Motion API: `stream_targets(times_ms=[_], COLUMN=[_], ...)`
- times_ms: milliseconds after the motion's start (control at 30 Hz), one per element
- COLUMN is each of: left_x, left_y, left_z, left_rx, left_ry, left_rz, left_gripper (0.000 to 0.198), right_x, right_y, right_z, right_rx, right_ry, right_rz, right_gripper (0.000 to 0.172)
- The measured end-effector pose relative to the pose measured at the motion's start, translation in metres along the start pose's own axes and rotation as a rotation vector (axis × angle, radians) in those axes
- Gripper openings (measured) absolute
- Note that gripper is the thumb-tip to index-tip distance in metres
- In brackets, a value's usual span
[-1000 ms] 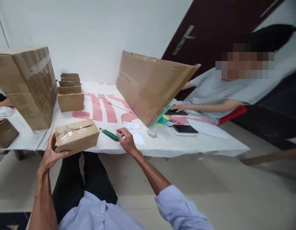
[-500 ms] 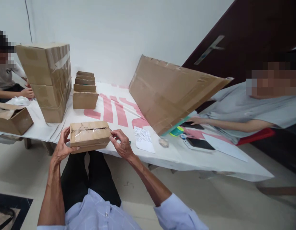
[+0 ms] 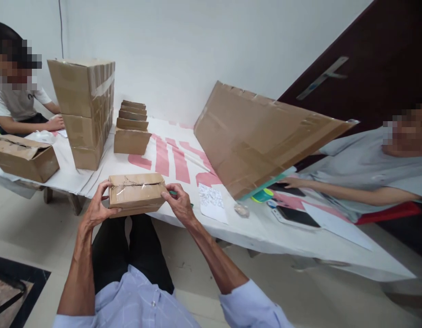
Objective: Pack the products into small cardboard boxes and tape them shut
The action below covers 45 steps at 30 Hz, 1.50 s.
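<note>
A small brown cardboard box is held at the table's front edge, above my lap. Clear tape shines on its top, and a dark, ragged seam runs along the lid. My left hand grips its left end, thumb along the front face and fingers round the side. At the right end, my right hand pinches the corner with thumb and fingers. A small green object shows behind my right fingers, mostly hidden. The underside of the box cannot be seen.
Tall stacked cartons stand at the left beyond a flapped box. Behind my box is an open divided carton. A large leaning cardboard panel, printed sheet, green tape roll and phone lie rightward. One person sits at each side.
The whole scene has shifted rightward in view as my head turned slightly left. Both hands keep their hold on the box, which sits about the same over the table edge.
</note>
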<state>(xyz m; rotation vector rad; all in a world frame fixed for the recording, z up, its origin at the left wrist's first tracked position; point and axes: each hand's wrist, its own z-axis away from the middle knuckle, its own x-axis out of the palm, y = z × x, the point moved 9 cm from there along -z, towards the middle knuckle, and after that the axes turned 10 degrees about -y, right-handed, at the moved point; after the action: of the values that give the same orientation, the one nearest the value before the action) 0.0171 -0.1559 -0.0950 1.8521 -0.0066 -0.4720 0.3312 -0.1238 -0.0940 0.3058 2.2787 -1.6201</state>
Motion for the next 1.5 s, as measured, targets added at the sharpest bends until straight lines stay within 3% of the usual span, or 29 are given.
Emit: stream_targets(times_ms=[133,400,567,700,800,1133,1367,1433,1500], left_x=[0.001,0.006,0.006,0.007,0.009,0.01,0.01,0.01,0.011], left_y=[0.006,0.012,0.013,0.015,0.015,0.007,0.0,-0.001,-0.001], left_z=[0.003,0.004,0.005,0.006,0.006,0.006,0.007,0.008,0.007], left_rx=[0.026,0.039,0.041,0.044,0.041,0.042,0.035,0.034,0.039], left_ry=[-0.025,-0.029,-0.042,-0.038,-0.047,-0.037,-0.024,-0.026,-0.03], left_rz=[-0.087,-0.161,-0.176,-0.166,-0.154,-0.134,-0.117,-0.114,-0.116], left_gripper=[0.072,0.084,0.084,0.084,0.084,0.091,0.09,0.091,0.09], right_x=[0.004,0.001,-0.027,-0.021,-0.014,-0.027,-0.04,-0.054,-0.062], right_y=[0.004,0.005,0.033,0.074,0.097,0.11,0.097,0.072,0.033], right_z=[0.007,0.02,0.012,0.01,0.013,0.001,-0.004,-0.009,-0.015], right_rx=[-0.015,-0.087,-0.081,0.023,0.106,0.297,0.324,0.269,0.118], right_ry=[0.02,0.01,0.034,-0.138,-0.244,-0.237,-0.146,-0.006,0.097], right_rz=[-0.107,-0.112,0.244,0.729,0.966,1.067,1.012,0.923,0.715], right_gripper=[0.028,0.026,0.03,0.024,0.024,0.022,0.03,0.037,0.038])
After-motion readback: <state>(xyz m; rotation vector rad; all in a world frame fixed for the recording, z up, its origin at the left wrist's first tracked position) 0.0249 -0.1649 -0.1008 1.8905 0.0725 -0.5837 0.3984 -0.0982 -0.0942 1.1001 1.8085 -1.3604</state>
